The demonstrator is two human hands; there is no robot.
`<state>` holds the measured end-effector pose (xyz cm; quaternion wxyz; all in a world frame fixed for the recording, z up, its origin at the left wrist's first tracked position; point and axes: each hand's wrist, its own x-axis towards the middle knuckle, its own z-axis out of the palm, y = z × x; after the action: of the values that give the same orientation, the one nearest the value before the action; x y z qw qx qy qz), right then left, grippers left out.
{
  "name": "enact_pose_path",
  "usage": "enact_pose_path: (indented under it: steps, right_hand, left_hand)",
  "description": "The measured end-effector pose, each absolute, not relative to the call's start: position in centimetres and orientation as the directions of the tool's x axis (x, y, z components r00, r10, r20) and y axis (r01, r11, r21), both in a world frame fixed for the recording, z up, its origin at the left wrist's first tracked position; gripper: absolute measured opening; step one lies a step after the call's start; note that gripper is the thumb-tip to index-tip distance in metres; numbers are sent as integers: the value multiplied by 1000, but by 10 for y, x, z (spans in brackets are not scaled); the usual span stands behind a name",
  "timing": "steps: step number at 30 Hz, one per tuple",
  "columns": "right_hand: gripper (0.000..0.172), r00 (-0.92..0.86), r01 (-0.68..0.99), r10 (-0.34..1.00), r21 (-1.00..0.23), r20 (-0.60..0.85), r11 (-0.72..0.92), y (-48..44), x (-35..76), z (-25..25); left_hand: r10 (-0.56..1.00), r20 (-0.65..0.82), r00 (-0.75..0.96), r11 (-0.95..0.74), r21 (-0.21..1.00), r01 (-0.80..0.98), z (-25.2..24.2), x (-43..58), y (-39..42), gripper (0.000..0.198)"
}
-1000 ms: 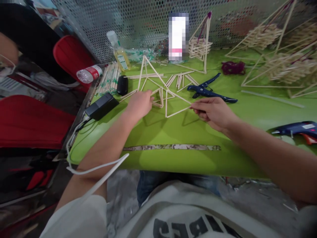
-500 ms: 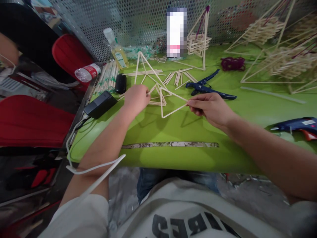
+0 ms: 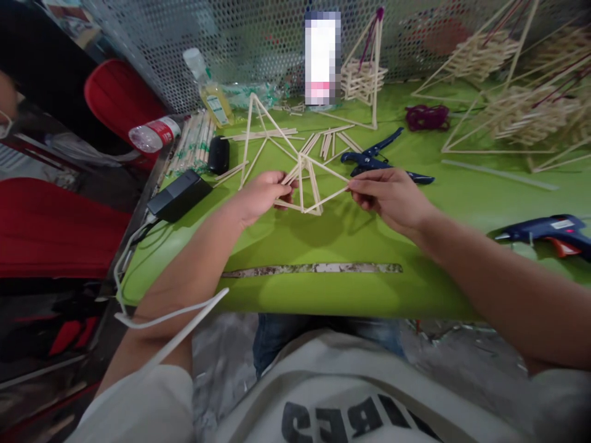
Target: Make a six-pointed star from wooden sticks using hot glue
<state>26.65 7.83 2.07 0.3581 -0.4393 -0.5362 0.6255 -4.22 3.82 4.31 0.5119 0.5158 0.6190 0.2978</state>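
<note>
Since the earlier frame, the left hand (image 3: 265, 195) has been shifted toward the right hand (image 3: 391, 194) and turned, and its stick frame (image 3: 315, 187) has been brought nearer. From the head view, this frame is pinched between the left thumb and fingers, while one corner of a stick triangle (image 3: 327, 199) is pinched between the right thumb and forefinger. Both pieces are held between the two sets of fingertips, crossing in sight; whether they are touching cannot be told. Beyond the left fingers, a stick pyramid (image 3: 277, 125) is stood on the table (image 3: 415, 283). Just beyond the right fingers, blue cutters (image 3: 369, 161) are laid. Nearer than all the fingers, a patterned strip (image 3: 323, 268) is laid flat.
</note>
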Motion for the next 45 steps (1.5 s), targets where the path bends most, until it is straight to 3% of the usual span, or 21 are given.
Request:
enact_pose_path:
  steps: [4,7,13,17,19,27,38,45]
  right_hand:
    - [28,-349,-7,926,-988,-144,-157,72,263,20]
    - [24,-290,-26,949,-991,-121,-135,64,257,21]
    - [27,-241,-6,966,-995,-97,-101,54,251,21]
    - [27,-271,9,956,-993,-115,-117,59,254,17]
    - [27,-299,39,945,-991,-134,-128,63,256,15]
    - [26,-271,140,956,-987,-115,-79,67,256,14]
    - [32,-317,53,948,-999,-15,1,64,254,10]
    - [39,-344,121,936,-992,-69,-28,63,254,14]
  left_hand:
    - [921,-369,126,359,928,97,40,-35,36,12]
    - [942,-311,128,313,950,0,32,-29,35,7]
    - [962,-257,89,262,964,-52,32,-14,30,41]
    - [960,-250,128,257,965,-43,41,-10,28,84]
    - [959,-236,158,253,963,-95,42,-9,27,93]
    - [972,-195,135,219,955,-202,42,-12,24,92]
    - [981,-157,114,170,979,-115,57,-2,5,96]
    - [985,-120,123,138,980,-145,60,-5,1,93]
